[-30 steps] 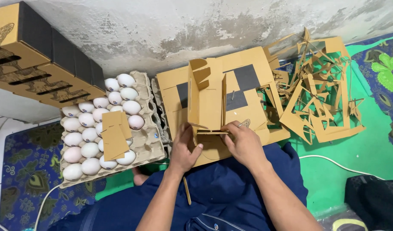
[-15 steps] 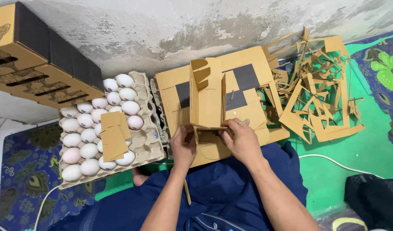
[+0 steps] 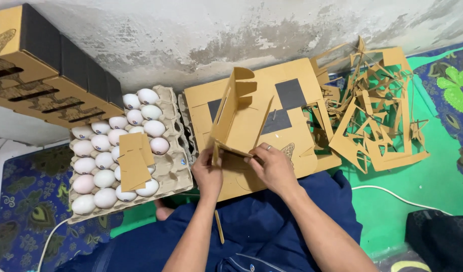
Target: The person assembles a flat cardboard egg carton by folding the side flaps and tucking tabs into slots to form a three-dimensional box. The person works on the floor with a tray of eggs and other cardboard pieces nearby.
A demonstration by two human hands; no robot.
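Note:
A half-folded brown cardboard box (image 3: 240, 117) stands upright over a stack of flat brown cardboard sheets (image 3: 297, 95) with black panels. My left hand (image 3: 207, 174) pinches the box's lower left flap. My right hand (image 3: 271, 166) grips the lower right edge of the same box, fingers curled over the fold. Both forearms reach up from my lap, which is covered in dark blue cloth.
A pulp egg tray (image 3: 177, 166) filled with several white eggs sits left, with a cardboard piece (image 3: 134, 161) lying on the eggs. Finished brown-and-black boxes (image 3: 45, 75) are stacked far left. A heap of cardboard offcuts (image 3: 377, 116) lies right on green mat. A grey wall runs behind.
The box has tilted slightly and its flaps have opened wider. Both hands shifted a little along its bottom edge.

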